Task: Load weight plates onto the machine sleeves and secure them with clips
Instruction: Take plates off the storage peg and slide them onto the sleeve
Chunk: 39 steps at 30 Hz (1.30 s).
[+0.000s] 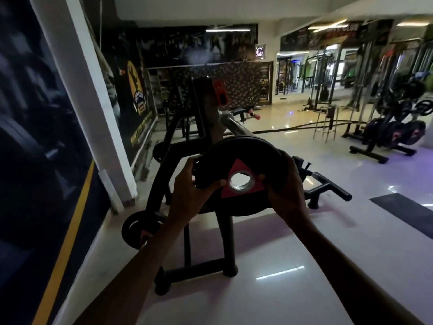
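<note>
So this is pretty early in the job, I'd say. Both hands are clamped on one round black rubbery weight plate with a red triangle and a shiny steel-ringed hole (239, 177): the left hand (193, 184) grips its rim at 9 o'clock, the right hand (287, 184) at 3 o'clock. The plate sits in mid-air, just short of the smooth chrome machine sleeve (234, 126) poking toward the camera at its 12 o'clock, so it isn't threaded on yet. The visible part of the sleeve looks bare, and no clip is on it (a blurry red thing (220, 92) higher on the black tubular frame might be one, can't tell). Another black plate (134, 227) hangs low at 7 o'clock. Glossy white tile floor (269, 277) everywhere.
</note>
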### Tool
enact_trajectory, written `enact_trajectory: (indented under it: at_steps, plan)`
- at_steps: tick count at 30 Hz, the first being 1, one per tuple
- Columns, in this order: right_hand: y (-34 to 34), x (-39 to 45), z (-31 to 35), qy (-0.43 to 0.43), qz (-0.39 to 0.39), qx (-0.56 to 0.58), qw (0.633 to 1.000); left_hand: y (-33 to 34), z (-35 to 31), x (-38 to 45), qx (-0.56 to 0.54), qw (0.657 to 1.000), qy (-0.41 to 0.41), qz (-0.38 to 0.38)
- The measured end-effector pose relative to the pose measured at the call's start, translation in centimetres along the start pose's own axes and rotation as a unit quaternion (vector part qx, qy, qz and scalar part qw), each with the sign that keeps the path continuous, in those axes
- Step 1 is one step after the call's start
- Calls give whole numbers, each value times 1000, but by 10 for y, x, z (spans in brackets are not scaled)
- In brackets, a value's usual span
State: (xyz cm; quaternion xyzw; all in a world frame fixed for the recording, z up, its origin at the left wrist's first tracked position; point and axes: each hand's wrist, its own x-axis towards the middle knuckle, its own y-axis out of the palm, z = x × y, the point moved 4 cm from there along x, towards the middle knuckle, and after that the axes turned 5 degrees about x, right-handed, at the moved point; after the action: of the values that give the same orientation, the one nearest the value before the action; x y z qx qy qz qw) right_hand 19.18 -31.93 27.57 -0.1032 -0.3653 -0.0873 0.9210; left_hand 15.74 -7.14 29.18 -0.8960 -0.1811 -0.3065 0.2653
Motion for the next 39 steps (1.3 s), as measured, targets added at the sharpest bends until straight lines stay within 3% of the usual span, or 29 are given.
enact_trajectory:
  at_steps: [6, 14, 39]
  plan:
    - [-24, 69, -33, -9, -5, -2, 1000, 55, -7, 54, -1, 1000, -9, -23]
    - [-8, 136, -76, -27, 50, 19, 998, 82, 9, 99, 21, 998, -24, -61]
    - [3, 163, -114, -31, 69, 86, 993, 99, 31, 114, -3, 998, -13, -68]
